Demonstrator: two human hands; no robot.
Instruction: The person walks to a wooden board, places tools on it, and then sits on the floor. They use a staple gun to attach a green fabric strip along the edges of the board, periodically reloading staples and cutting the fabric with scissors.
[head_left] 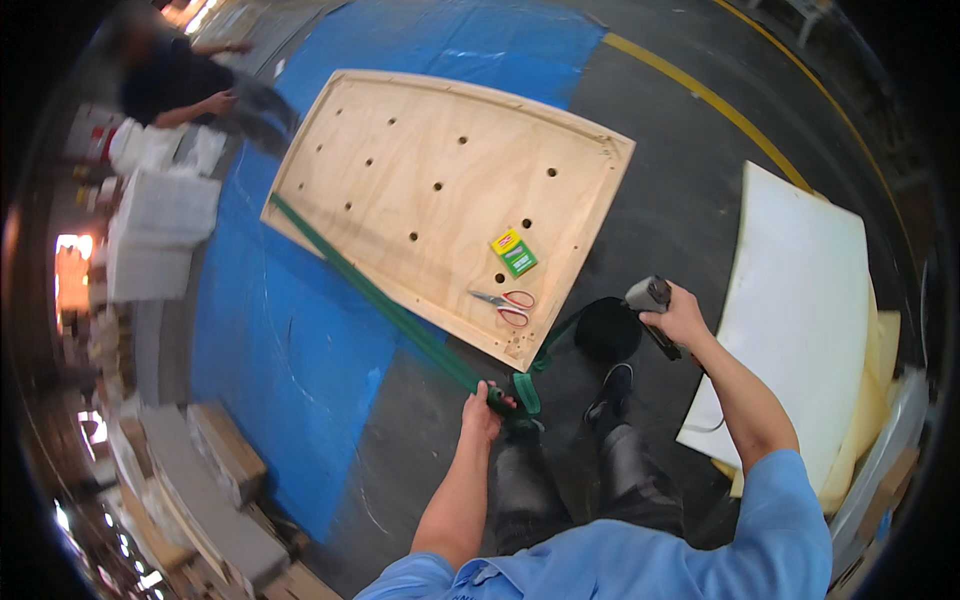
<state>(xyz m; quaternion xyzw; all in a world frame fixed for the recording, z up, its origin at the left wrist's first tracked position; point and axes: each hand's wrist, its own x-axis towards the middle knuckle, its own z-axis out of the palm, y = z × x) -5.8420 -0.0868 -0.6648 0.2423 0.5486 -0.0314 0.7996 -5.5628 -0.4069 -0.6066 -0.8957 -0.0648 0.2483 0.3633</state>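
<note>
My left hand (482, 412) is closed on a green webbing strap (380, 298). The strap runs taut from there along the near left edge of a wooden panel with a raised rim (395, 215) to its far left corner. Loose green loops hang beside the hand. My right hand (684, 318) grips a grey and black staple gun (652, 294), held off the panel's near right corner. Red-handled scissors (514, 309) and a small yellow and green box (514, 253) lie on the panel, which has several round holes.
A blue sheet (290, 360) covers the floor at left. White foam slabs (790, 290) stand at right. A round black object (607, 330) is near my foot. A person (180, 85) is at the far left, near white wrapped blocks (165, 230). Cardboard boxes (228, 450) lie lower left.
</note>
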